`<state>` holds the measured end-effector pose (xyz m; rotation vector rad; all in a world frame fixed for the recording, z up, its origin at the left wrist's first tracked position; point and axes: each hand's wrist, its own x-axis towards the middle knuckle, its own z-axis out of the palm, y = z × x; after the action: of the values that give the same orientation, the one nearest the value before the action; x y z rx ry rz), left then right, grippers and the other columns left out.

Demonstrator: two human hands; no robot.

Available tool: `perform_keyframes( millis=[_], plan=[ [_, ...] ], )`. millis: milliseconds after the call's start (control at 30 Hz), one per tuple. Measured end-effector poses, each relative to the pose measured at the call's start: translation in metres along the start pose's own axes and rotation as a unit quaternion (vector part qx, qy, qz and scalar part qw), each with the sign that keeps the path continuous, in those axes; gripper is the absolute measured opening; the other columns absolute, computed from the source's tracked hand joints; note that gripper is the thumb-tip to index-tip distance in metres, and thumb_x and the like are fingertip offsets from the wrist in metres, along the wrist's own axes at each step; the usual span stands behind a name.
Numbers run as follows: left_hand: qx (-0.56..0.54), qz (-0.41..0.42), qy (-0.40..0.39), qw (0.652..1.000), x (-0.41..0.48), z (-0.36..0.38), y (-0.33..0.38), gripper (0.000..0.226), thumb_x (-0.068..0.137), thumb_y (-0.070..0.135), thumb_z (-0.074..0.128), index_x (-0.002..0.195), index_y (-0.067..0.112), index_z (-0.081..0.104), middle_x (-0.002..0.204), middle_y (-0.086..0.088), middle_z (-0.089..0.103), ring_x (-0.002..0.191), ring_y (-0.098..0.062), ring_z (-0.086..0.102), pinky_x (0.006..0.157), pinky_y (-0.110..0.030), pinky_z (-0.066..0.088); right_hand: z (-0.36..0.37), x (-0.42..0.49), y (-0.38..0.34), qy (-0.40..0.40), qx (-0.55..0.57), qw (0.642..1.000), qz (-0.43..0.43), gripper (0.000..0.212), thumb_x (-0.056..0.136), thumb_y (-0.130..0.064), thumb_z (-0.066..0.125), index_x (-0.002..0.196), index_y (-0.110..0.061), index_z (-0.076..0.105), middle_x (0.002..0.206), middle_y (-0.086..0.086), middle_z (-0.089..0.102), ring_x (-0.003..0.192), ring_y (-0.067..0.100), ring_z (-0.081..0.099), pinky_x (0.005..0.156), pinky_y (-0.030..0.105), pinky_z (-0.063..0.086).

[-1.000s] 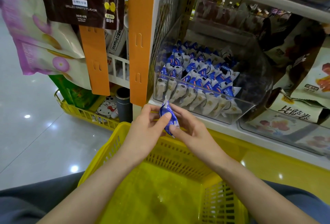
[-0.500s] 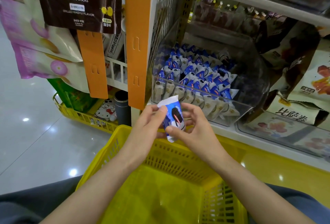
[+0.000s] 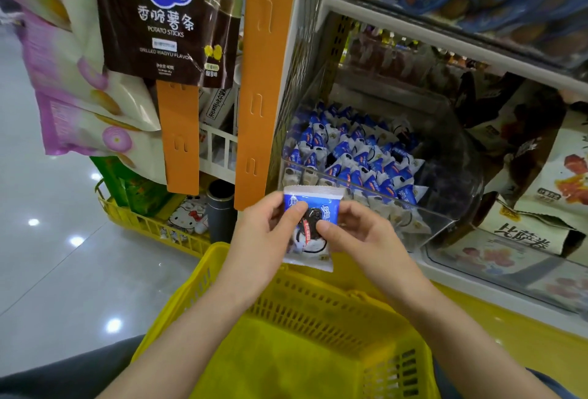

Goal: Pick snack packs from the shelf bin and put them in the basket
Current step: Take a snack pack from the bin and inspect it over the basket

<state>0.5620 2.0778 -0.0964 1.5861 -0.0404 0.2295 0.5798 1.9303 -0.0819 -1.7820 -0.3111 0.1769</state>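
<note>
1. Since a second ago the snack pack (image 3: 310,250) has been flipped round: edge-on then, front facing the camera now.
2. Left hand (image 3: 264,236) and right hand (image 3: 362,239) both pinch its sides, fingers (image 3: 296,208) closed on it, probably to check the label.
3. It's mid-frame, over the basket (image 3: 318,303) far rim, just below the shelf bin (image 3: 423,218).

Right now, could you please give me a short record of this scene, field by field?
basket: yellow, nearest the camera
bin: clear, beyond the basket, holds many packs
pack: blue and white, upright, held above the basket's far rim
left hand: pinches the pack's left side, thumb in front
right hand: pinches the pack's right side, thumb in front
task state: pack not yet in the basket
</note>
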Motion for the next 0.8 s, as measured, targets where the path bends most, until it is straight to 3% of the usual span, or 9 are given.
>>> perform_keyframes(
  millis=[67,167,267,367,467,533,700,800],
  plan=[
    [0.048,0.032,0.011,0.998,0.009,0.000,0.008,0.013,0.095,0.020,0.047,0.090,0.018,0.059,0.072,0.013,0.060,0.063,0.004,0.055,0.054,-0.009,0.042,-0.006,0.008,-0.009,0.031,0.001,1.000,0.000,0.013,0.082,-0.016,0.065,0.095,-0.016,0.063,0.084,-0.008,0.072,0.075,0.000,0.065,0.064,0.012,0.049],
    [0.161,0.105,0.016,0.981,0.027,-0.003,0.019,0.019,0.096,0.021,0.044,0.111,0.026,0.053,0.098,0.016,0.057,0.089,0.005,0.055,0.075,-0.007,0.045,-0.023,0.031,-0.022,0.130,-0.015,0.991,-0.004,0.013,0.084,-0.026,0.063,0.096,-0.020,0.062,0.093,0.002,0.071,0.082,0.010,0.066,0.067,0.022,0.052],
    [0.308,0.200,-0.015,0.930,0.043,-0.001,0.025,0.025,0.095,0.025,0.042,0.118,0.023,0.051,0.104,0.016,0.050,0.098,0.003,0.044,0.081,-0.011,0.035,-0.040,0.066,-0.033,0.233,-0.047,0.971,-0.028,0.009,0.085,-0.024,0.064,0.086,-0.018,0.058,0.092,0.008,0.068,0.080,0.015,0.066,0.073,0.029,0.054],
    [0.410,0.240,-0.063,0.878,0.057,0.002,0.020,0.026,0.097,0.028,0.038,0.119,0.020,0.052,0.112,0.008,0.056,0.105,-0.006,0.045,0.088,-0.018,0.028,-0.050,0.103,-0.033,0.270,-0.124,0.955,-0.019,0.017,0.084,-0.026,0.065,0.087,-0.015,0.053,0.085,0.007,0.063,0.083,0.026,0.063,0.080,0.042,0.052],
    [0.468,0.247,-0.086,0.844,0.064,0.004,0.009,0.027,0.099,0.030,0.034,0.114,0.020,0.055,0.112,0.005,0.061,0.105,-0.013,0.052,0.093,-0.025,0.027,-0.052,0.130,-0.021,0.229,-0.221,0.948,0.006,0.022,0.086,-0.024,0.065,0.098,-0.009,0.054,0.089,0.011,0.061,0.083,0.027,0.060,0.071,0.037,0.047],
    [0.475,0.245,-0.082,0.841,0.065,0.005,0.005,0.027,0.099,0.028,0.035,0.110,0.019,0.058,0.108,0.003,0.063,0.103,-0.015,0.054,0.094,-0.027,0.027,-0.051,0.141,-0.016,0.196,-0.284,0.938,0.027,0.022,0.086,-0.024,0.064,0.097,-0.009,0.052,0.090,0.008,0.058,0.082,0.020,0.056,0.069,0.030,0.042],
    [0.479,0.252,-0.057,0.839,0.065,0.009,0.001,0.020,0.096,0.021,0.045,0.099,0.014,0.063,0.095,-0.001,0.067,0.091,-0.021,0.060,0.092,-0.035,0.039,-0.056,0.156,-0.028,0.106,-0.445,0.882,0.110,0.027,0.084,-0.030,0.066,0.069,-0.012,0.051,0.076,0.013,0.063,0.076,0.026,0.062,0.073,0.037,0.051],
    [0.474,0.248,-0.052,0.843,0.064,0.009,0.000,0.019,0.096,0.021,0.045,0.097,0.015,0.063,0.094,0.000,0.067,0.091,-0.020,0.060,0.092,-0.035,0.039,-0.052,0.162,-0.034,0.046,-0.460,0.872,0.161,0.031,0.083,-0.031,0.067,0.064,-0.011,0.054,0.072,0.012,0.065,0.074,0.024,0.065,0.075,0.036,0.054]
  ],
)
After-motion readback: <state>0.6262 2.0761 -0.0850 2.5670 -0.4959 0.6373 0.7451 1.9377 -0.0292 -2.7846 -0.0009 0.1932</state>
